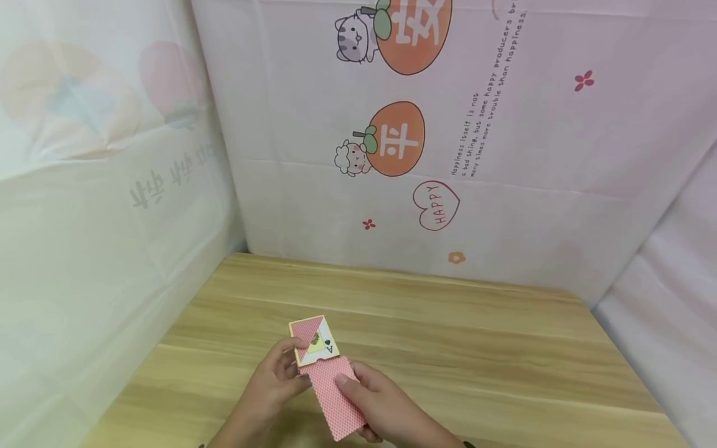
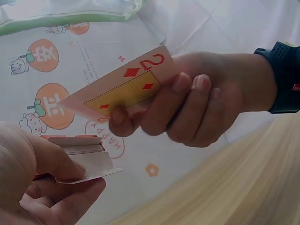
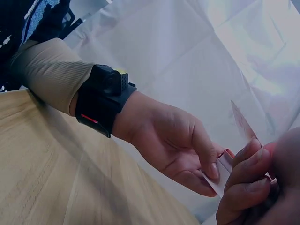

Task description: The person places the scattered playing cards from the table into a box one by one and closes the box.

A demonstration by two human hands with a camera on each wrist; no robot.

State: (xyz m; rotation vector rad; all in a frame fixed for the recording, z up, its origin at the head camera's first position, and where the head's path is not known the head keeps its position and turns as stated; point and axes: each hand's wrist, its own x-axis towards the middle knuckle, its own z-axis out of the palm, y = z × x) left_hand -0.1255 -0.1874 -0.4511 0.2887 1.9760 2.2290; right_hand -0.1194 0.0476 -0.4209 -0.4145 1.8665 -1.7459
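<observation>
My left hand (image 1: 274,376) grips a playing card box (image 1: 330,348) printed with an ace of spades and a red pattern. In the left wrist view the open end of that box faces right, its white flap (image 2: 96,165) folded out under my thumb. A red-backed playing card (image 1: 330,392) is pinched in my right hand (image 1: 386,401), thumb on the back and fingers beneath. Its other side, a two of diamonds (image 2: 157,68), shows in the left wrist view. From the head, the card's far end overlaps the box's near edge; from the left wrist it stands above the box opening.
Both hands are above a wooden table (image 1: 476,348). White printed cloth (image 1: 313,205) hangs behind the table and along its left and right sides. A dark band (image 3: 101,101) circles the left wrist, and another (image 2: 283,77) the right.
</observation>
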